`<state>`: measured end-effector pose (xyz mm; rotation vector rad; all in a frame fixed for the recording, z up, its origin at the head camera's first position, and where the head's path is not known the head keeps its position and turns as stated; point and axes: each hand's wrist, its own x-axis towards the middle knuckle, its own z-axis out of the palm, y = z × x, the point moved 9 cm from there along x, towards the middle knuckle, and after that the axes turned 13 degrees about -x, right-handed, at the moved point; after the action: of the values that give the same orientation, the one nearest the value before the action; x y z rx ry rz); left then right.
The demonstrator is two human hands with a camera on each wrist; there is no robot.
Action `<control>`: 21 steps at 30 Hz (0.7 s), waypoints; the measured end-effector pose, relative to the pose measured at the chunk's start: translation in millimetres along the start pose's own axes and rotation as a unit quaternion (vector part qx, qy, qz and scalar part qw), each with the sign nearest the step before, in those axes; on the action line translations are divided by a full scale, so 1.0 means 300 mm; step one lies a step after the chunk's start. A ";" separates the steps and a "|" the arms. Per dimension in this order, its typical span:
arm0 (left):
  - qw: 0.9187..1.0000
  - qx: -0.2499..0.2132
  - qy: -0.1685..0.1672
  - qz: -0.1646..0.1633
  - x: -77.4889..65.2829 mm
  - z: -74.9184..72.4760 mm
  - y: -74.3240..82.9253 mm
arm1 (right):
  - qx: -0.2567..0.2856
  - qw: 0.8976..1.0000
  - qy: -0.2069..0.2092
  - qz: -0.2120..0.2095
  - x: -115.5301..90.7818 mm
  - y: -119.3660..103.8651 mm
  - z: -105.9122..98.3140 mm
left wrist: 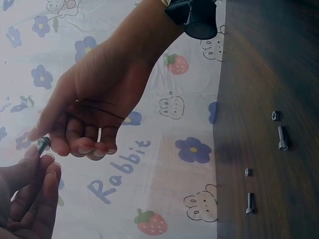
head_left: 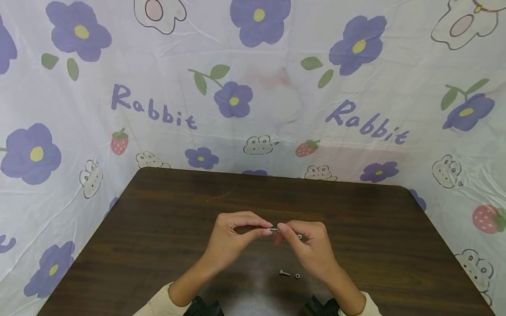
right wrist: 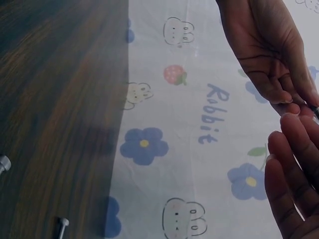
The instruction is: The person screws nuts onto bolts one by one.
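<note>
Out in front of me, above the table, both hands meet at a small metal bolt (head_left: 273, 229). My left hand (head_left: 231, 237) pinches the bolt between thumb and fingertips. From the other side, my right hand (head_left: 312, 241) has thumb and forefinger on its end. A small nut (left wrist: 46, 141) shows there in the left wrist view, partly hidden by the fingertips. The right hand's other fingers are loosely curled. In the right wrist view only a dark bit of the bolt shows at the right edge.
On the dark wooden table (head_left: 158, 228) lie a bolt (head_left: 284, 273) and a nut (head_left: 298, 276) near me. Another nut (head_left: 299, 236) shows beside the right hand, and a second loose bolt (left wrist: 250, 204) lies near it. A printed cloth (head_left: 276, 87) hangs behind the table.
</note>
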<state>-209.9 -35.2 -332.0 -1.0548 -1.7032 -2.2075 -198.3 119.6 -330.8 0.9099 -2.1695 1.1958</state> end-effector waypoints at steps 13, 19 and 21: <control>1.000 0.022 0.007 -0.003 -0.001 -0.014 -0.004 | 0.045 0.995 0.021 -0.089 -0.008 -0.046 -0.009; 1.000 0.021 0.009 -0.003 0.001 -0.016 -0.001 | 0.051 0.994 0.049 -0.087 -0.008 -0.051 -0.028; 1.000 0.021 0.010 -0.004 0.000 -0.016 0.000 | 0.055 0.994 0.051 -0.082 -0.004 -0.055 -0.031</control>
<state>-212.0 -39.6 -332.4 -1.0157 -1.7411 -2.1691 -184.2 121.7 -318.3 1.0275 -1.9246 1.2625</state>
